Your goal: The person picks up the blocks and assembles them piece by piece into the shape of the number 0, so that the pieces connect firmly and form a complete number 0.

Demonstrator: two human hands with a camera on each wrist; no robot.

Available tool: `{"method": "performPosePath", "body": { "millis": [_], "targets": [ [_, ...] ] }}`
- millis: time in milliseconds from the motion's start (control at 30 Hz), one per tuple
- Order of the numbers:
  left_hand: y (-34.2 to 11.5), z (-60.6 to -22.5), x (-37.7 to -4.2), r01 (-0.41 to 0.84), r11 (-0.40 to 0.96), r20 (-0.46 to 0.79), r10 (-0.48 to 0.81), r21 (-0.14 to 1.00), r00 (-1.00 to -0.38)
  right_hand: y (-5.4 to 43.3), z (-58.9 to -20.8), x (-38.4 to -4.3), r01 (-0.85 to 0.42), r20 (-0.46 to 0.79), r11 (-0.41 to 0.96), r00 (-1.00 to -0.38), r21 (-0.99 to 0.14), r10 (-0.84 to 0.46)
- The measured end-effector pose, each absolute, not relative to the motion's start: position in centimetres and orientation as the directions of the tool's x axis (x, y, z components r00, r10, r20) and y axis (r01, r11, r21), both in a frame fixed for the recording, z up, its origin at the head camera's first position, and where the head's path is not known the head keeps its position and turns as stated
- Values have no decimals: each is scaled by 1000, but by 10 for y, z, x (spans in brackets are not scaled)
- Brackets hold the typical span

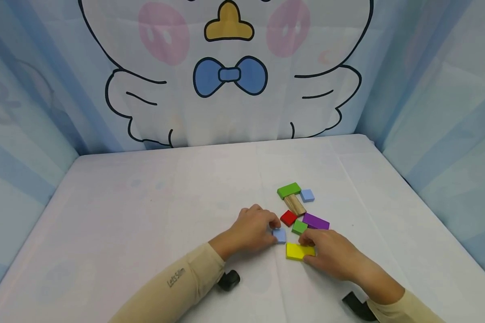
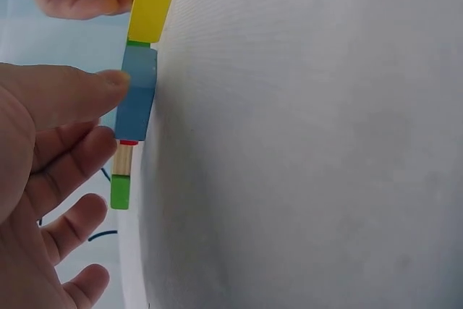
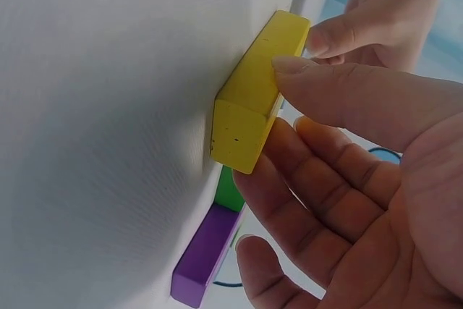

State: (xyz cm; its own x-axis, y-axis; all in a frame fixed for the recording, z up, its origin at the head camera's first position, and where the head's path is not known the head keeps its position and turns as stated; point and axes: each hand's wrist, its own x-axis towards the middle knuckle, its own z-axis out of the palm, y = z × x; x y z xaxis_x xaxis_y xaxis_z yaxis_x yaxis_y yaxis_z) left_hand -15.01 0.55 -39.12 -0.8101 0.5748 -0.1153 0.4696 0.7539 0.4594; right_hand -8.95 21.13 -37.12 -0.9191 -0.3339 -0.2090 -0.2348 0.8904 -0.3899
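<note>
On the white cloth, my left hand (image 1: 252, 229) pinches a light blue block (image 1: 279, 236), its thumb on the near face in the left wrist view. To its right, my right hand (image 1: 335, 253) holds a yellow rectangular block (image 3: 249, 103) between thumb and fingers. Just beyond the yellow block lies a small green block (image 1: 298, 226), beside a purple block (image 1: 317, 221). A red block (image 1: 288, 218) sits close to the left fingertips. Farther back, a wooden block (image 1: 294, 204) meets a long green block (image 1: 288, 190), with a second light blue block (image 1: 307, 195) alongside.
The blocks lie flat on a cloth-covered table (image 1: 165, 202), right of its middle. Printed curtains (image 1: 230, 116) close off the back and both sides. Black straps or devices (image 1: 229, 280) show at both wrists, below the beige sleeves (image 1: 178, 280).
</note>
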Motion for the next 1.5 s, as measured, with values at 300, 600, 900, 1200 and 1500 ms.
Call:
{"method": "performPosePath", "body": {
  "millis": [300, 600, 900, 1200, 1500],
  "targets": [
    [5, -389, -143, 482, 755, -99, 576, 445, -811, 210, -372, -87, -232, -210, 888, -919, -397, -334],
    [2, -391, -140, 485, 756, -87, 573, 440, -815, 210, -371, -84, -245, -197, 885, -919, -395, -342],
    [2, -390, -144, 490, 753, -112, 587, 440, -802, 209, -371, -83, -240, -199, 887, -920, -394, -337],
    [4, -391, -145, 513, 725, -144, 631, 460, -762, 209, -370, -82, -244, -193, 884, -920, -399, -341],
    [6, -391, -139, 523, 756, -122, 607, 394, -785, 209, -370, -81, -235, -200, 886, -921, -401, -335]
  ]
}}
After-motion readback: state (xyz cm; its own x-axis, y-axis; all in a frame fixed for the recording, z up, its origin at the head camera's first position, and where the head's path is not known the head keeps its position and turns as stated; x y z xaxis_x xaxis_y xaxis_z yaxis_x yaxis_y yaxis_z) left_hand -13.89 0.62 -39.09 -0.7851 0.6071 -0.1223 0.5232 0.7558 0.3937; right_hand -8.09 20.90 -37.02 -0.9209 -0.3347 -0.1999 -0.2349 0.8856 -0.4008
